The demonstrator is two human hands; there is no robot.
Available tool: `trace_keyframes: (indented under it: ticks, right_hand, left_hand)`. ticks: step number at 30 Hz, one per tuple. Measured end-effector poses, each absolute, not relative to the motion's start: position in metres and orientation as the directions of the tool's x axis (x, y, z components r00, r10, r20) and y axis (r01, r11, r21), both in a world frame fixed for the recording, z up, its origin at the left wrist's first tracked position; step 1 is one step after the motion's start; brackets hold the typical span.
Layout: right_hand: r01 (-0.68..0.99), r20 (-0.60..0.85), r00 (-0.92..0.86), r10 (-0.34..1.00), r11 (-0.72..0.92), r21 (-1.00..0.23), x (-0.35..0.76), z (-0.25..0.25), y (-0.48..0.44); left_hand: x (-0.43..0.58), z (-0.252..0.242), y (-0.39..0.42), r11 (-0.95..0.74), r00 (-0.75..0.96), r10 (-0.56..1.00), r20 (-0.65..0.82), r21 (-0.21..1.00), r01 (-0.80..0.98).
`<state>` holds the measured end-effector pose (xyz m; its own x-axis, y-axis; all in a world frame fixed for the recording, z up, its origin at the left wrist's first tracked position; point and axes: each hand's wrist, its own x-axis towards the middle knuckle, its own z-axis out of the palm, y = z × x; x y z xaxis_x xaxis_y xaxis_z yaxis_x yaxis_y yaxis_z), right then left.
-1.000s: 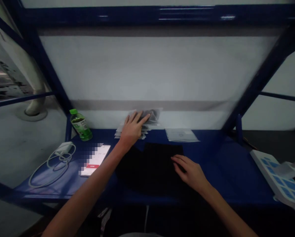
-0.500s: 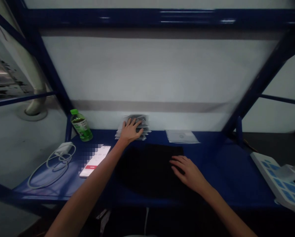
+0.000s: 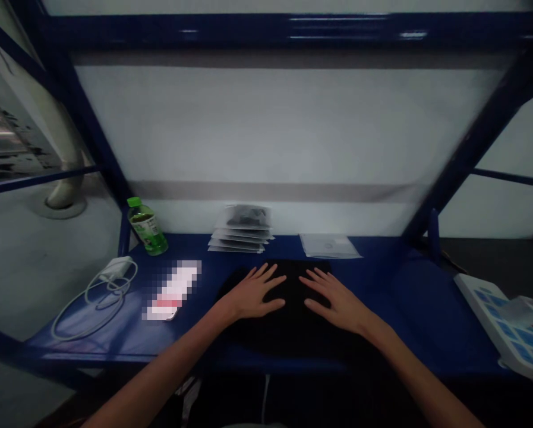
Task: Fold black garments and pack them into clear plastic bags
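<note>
Both hands lie flat on a piece of black cloth (image 3: 288,330) spread over the blue table. My left hand (image 3: 258,292) has its fingers spread and holds nothing. Opposite it, my right hand (image 3: 331,297) rests on the cloth's right part, also with fingers apart and nothing in them. Behind the cloth, against the white wall, stands a stack of clear plastic bags (image 3: 242,232); the top one has something dark inside. A flat, whitish plastic bag (image 3: 331,246) lies to the right of that stack.
At the left are a green-capped drink bottle (image 3: 148,227), a partly pixelated phone (image 3: 174,292) and a white charger with a coiled cable (image 3: 114,270). A white and blue power strip (image 3: 504,327) sits at the right edge. Blue frame posts (image 3: 466,154) flank the table.
My left hand has come off the stack of bags and moved toward me onto the black cloth. The stack stays in place. My right hand's fingers have spread a little more.
</note>
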<state>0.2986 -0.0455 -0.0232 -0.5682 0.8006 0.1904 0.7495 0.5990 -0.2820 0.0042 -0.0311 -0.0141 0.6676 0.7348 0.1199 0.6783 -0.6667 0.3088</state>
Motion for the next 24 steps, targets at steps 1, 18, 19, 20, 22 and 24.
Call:
trace_keyframes:
  ticks: [1, 18, 19, 20, 22, 24]
  right_hand:
    - [0.751, 0.176, -0.571, 0.802, 0.597, -0.282, 0.295, -0.024, -0.047]
    - [0.765, 0.163, -0.582, 0.797, 0.604, -0.224, 0.290, -0.038, -0.047]
    - [0.764, 0.172, -0.579, 0.797, 0.604, -0.229, 0.290, -0.037, -0.046]
    - [0.762, 0.181, -0.575, 0.798, 0.603, -0.236, 0.290, -0.036, -0.044]
    - [0.759, 0.220, -0.555, 0.802, 0.597, -0.260, 0.291, -0.031, -0.036]
    - [0.771, 0.291, -0.502, 0.815, 0.574, -0.277, 0.295, -0.024, -0.022]
  left_hand:
    - [0.004, -0.018, -0.033, -0.667, 0.672, 0.732, 0.110, 0.313, 0.676]
    - [0.004, -0.017, -0.037, -0.633, 0.653, 0.755, 0.066, 0.334, 0.698]
    - [0.004, -0.017, -0.036, -0.631, 0.649, 0.757, 0.073, 0.338, 0.698]
    - [0.004, -0.017, -0.035, -0.629, 0.645, 0.760, 0.082, 0.342, 0.698]
    - [0.005, -0.014, -0.032, -0.625, 0.633, 0.767, 0.109, 0.353, 0.696]
    - [0.007, -0.010, -0.025, -0.625, 0.618, 0.771, 0.153, 0.365, 0.690]
